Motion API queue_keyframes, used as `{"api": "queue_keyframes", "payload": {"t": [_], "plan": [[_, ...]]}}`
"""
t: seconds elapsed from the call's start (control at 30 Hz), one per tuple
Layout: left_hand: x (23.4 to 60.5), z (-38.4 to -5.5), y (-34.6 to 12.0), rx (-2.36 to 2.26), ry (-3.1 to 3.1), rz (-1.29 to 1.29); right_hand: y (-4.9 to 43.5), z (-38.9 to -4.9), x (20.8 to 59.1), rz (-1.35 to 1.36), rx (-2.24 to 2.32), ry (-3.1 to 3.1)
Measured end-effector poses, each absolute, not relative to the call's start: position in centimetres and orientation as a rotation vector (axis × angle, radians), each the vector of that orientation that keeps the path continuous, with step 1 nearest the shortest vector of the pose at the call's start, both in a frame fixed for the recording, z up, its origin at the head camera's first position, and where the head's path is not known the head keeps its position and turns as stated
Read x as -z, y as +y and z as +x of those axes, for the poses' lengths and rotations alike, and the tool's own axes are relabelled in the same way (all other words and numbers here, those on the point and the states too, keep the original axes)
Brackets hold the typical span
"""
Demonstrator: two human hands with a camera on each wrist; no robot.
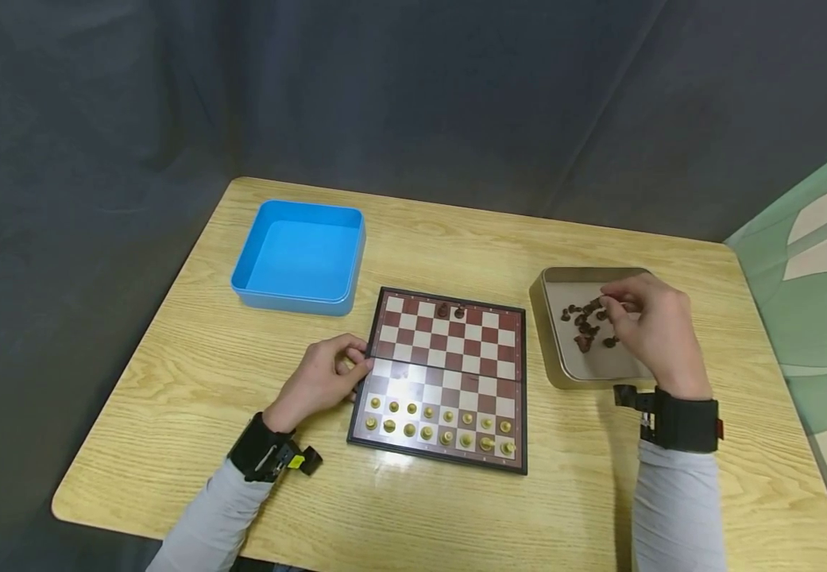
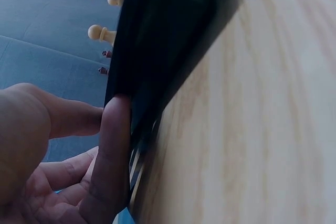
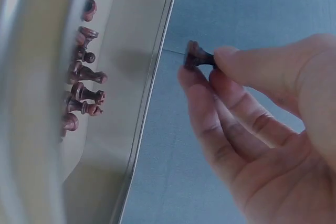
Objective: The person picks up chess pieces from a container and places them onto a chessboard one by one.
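- Head view: chessboard (image 1: 449, 367) lies on the table (image 1: 570, 485). Relative to it, the metal tin (image 1: 547, 343) stands between 2 and 3 o'clock and the blue box (image 1: 306, 254) near 10 o'clock.
- Right hand (image 1: 655, 332): positioned over the tin. Thumb and fingers are clamped on one dark chess piece (image 3: 194, 56); its type cannot be told with certainty.
- Left hand (image 1: 318, 381): positioned at the chessboard's 9 o'clock edge, by the fold line. Thumb and a finger pinch the edge.
- Light pieces (image 1: 427, 433): arranged in two rows along the 6 o'clock side of the chessboard.
- Placed dark pieces (image 1: 443, 311): two, side by side near the 12 o'clock edge.
- Loose dark pieces (image 1: 583, 327): lying in a cluster in the tin, at 9 o'clock of the right hand.
- Step in hand (judged): picking a dark piece from the tin to fill the 12 o'clock side of the chessboard.
- Next move (judged): calls for raising the held piece over the tin's wall, transferring it toward 9 o'clock and lowering it base-down onto its square. Avoid knocking the two placed dark pieces; steady the chessboard with the left hand.
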State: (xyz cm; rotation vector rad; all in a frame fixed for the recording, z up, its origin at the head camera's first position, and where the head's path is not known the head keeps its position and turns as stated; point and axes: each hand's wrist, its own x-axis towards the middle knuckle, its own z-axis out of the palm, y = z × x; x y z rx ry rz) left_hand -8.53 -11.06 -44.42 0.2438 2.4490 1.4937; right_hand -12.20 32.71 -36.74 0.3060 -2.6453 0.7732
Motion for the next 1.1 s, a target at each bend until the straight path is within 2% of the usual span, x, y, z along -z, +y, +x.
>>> {"api": "queue_keyframes", "payload": {"t": [1.1], "plan": [[44.3,-8.6,-11.1,-1.483,2.442,0.223,29.2,-12.4,35.4,0.455,-0.770,-2.593]]}}
